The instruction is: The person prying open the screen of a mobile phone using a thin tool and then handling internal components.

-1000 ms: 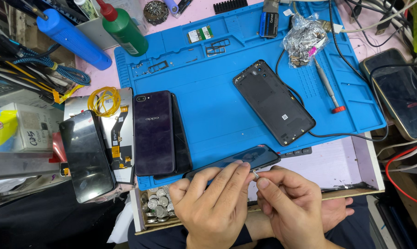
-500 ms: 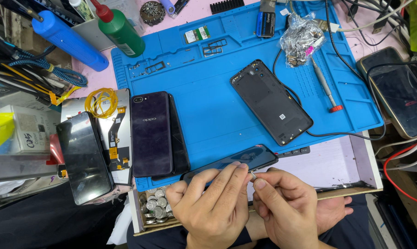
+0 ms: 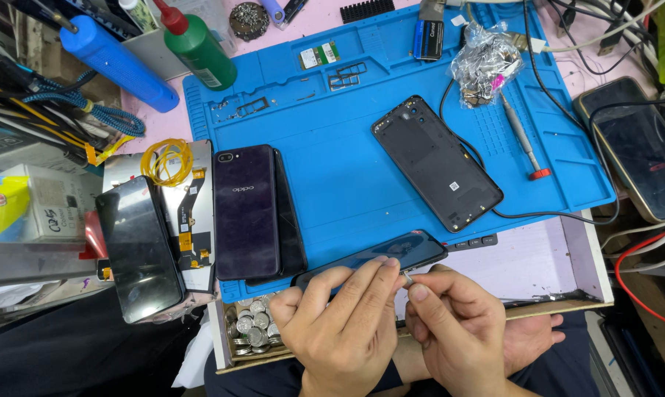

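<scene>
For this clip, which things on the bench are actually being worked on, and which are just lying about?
In hand:
- dark phone, held on edge by the left hand
- small metal piece, pinched by the right hand at the phone's side

Lying about:
- black back cover on the blue mat
- purple phone
- screwdriver
- green bottle
- coins in the drawer

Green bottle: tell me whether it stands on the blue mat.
No, the green bottle lies tilted on the pink surface, beside the blue mat.
</scene>
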